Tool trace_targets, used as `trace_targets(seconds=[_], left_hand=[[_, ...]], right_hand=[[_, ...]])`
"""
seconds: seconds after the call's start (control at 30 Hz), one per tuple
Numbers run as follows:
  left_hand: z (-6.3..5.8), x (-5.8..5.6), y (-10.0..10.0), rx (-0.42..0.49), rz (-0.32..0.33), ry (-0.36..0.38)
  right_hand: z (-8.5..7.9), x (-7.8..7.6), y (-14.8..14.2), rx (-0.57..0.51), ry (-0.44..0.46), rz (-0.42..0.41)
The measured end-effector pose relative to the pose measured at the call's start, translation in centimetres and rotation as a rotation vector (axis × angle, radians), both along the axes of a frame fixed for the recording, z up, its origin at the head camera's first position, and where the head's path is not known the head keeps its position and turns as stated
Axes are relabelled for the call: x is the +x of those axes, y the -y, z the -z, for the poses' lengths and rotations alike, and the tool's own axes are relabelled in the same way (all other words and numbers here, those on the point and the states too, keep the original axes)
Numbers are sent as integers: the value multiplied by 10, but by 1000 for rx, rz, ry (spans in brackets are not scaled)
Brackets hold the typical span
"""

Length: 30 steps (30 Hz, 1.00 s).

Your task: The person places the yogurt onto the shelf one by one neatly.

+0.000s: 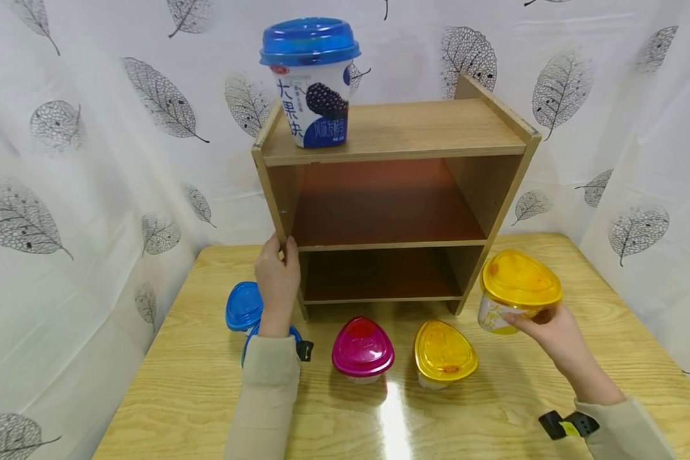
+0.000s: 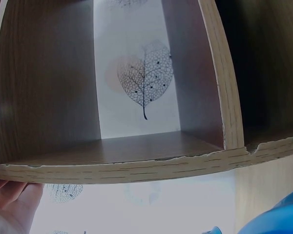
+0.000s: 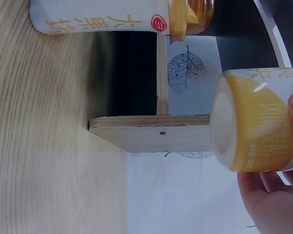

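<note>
My right hand (image 1: 560, 342) grips a yogurt cup with a yellow lid (image 1: 520, 278), raised above the table to the right of a small wooden shelf (image 1: 431, 128). In the right wrist view, that cup's white base and yellow printed side face the camera. My left hand (image 1: 278, 281) holds the front edge of the shelf's left side panel; the left wrist view shows its fingers (image 2: 7, 192) against that panel. On the shelf's top board, at the left, stands a blue-lidded yogurt cup (image 1: 310, 83) with a blackberry picture.
A magenta-lidded cup (image 1: 363, 348) and another yellow-lidded cup (image 1: 444, 352) stand on the table (image 1: 178, 383) before the shelf. At the left are a blue-lidded cup (image 1: 244, 305) and a second blue lid, partly hidden by my left arm. A leaf-patterned curtain (image 1: 121, 140) hangs behind.
</note>
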<state>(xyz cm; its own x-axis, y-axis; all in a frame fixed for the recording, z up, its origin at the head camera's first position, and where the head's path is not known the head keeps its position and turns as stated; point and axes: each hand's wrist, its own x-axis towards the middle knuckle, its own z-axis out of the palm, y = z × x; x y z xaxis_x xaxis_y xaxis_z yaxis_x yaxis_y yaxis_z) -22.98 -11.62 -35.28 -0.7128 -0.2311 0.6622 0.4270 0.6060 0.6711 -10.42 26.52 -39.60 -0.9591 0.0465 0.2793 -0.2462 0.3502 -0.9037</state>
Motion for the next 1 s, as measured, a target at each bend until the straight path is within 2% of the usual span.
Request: trace_targets(seconds=[0.3,0.8,1.0], left_hand=[[1,0,0,2,9,2],[1,-1,0,10,8,0],[2,-2,0,5,5,-3]], right_hand=[[-4,-1,3,25,-20,19],[-14,-2,9,-87,-70,-26],[-19,0,11,-93,-49,6]])
